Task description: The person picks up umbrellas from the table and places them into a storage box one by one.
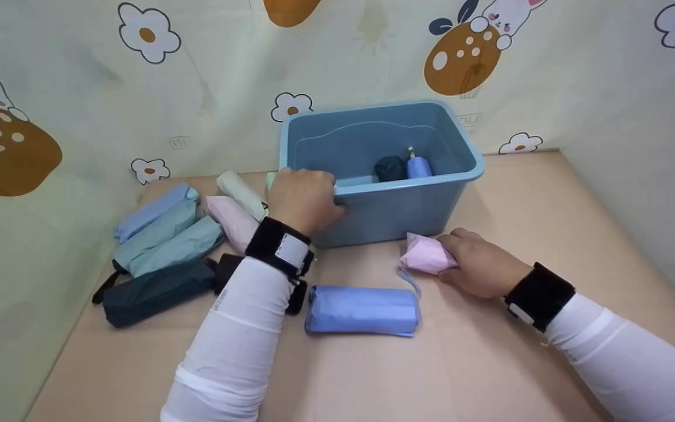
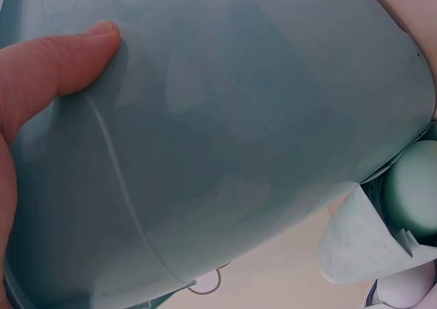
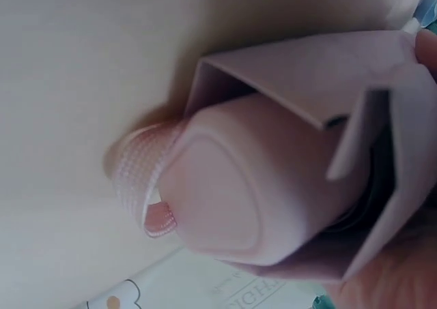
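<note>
Pink umbrella (image 1: 425,256) is held; backdrop lettering (image 3: 254,297) reads perhaps "IGH".

Free tabletop (image 1: 560,217) right, bin (image 1: 387,214) blocking behind, umbrellas (image 1: 167,239) crowding left

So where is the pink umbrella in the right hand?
In the head view, the pink umbrella is right of centre, just in front of the blue bin, above and right of the frontmost blue umbrella.

Left forearm (image 1: 226,346) stretched forward, left hand (image 1: 303,200) curled in a grip, right forearm (image 1: 624,351) angled inward, right hand (image 1: 484,264) gripping
</note>
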`<state>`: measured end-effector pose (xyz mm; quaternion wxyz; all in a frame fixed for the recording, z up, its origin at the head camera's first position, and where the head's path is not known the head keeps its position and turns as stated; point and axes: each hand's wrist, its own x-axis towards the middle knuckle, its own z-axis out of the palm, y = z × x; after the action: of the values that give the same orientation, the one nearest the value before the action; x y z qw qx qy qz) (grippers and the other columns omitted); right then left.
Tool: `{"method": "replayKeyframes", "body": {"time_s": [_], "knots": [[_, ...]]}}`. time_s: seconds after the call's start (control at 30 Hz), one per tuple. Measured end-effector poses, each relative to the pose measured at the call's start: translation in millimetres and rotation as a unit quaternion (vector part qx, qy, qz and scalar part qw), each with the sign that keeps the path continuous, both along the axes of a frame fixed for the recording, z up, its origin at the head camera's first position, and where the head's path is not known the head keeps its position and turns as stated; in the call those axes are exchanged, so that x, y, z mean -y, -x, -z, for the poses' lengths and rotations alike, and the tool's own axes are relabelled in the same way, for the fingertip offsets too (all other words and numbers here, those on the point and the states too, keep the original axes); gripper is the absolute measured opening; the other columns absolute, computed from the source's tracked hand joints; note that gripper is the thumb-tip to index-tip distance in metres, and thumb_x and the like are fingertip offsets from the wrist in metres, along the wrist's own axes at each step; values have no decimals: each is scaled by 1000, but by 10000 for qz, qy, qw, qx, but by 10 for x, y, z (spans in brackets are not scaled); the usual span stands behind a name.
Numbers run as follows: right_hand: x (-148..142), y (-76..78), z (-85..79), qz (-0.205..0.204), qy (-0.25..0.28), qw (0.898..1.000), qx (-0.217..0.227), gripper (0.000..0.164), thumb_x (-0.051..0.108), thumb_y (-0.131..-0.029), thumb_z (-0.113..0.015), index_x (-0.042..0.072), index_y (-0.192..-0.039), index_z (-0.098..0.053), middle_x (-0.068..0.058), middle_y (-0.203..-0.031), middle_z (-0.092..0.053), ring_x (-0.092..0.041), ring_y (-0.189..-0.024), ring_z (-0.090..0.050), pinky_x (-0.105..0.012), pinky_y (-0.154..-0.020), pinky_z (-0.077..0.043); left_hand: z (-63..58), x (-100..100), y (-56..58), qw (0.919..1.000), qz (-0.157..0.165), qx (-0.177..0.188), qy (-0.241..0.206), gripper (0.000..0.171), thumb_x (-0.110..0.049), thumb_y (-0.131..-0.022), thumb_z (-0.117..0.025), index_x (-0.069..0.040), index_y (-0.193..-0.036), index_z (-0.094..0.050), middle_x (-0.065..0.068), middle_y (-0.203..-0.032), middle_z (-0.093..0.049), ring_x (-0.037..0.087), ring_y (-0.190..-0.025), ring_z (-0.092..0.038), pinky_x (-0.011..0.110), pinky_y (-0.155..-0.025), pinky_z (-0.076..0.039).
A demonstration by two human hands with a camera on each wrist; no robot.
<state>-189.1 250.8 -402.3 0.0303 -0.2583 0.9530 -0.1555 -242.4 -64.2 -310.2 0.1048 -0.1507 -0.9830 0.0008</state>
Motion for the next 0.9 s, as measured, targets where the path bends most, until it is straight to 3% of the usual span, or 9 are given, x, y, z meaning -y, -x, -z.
{"method": "replayKeyframes", "body": {"time_s": [0.5, 0.73, 0.9], "knots": [[22, 16, -84, 226, 35, 9996, 155, 49, 22, -100, -70, -1, -140, -54, -14, -116, -66, -27, -103, -60, -51, -99, -53, -13, -5, 4, 10000, 28, -22, -16, 37, -46, -85, -79, -9, -88, -74, 7, -81, -76, 28, -77, -71, 47, -78, -51], [12, 13, -101, -187, 286, 9993, -172, 51, 20, -100, -68, -2, -143, -50, -17, -125, -67, -30, -111, -62, -54, -106, -51, -4, 2, -4, 9999, 86, -110, -50, 33, -41, -85, -78, -9, -87, -75, 8, -83, -77, 30, -81, -73, 48, -80, -52], [24, 1, -188, -189, 538, 9984, 9, 57, 24, -101, -68, 3, -149, -47, -15, -136, -64, -30, -117, -61, -56, -112, -48, -3, 10, -4, 10000, 81, -43, 19, 35, -44, -86, -78, -9, -89, -75, 8, -85, -77, 30, -82, -73, 48, -81, -52]]}}
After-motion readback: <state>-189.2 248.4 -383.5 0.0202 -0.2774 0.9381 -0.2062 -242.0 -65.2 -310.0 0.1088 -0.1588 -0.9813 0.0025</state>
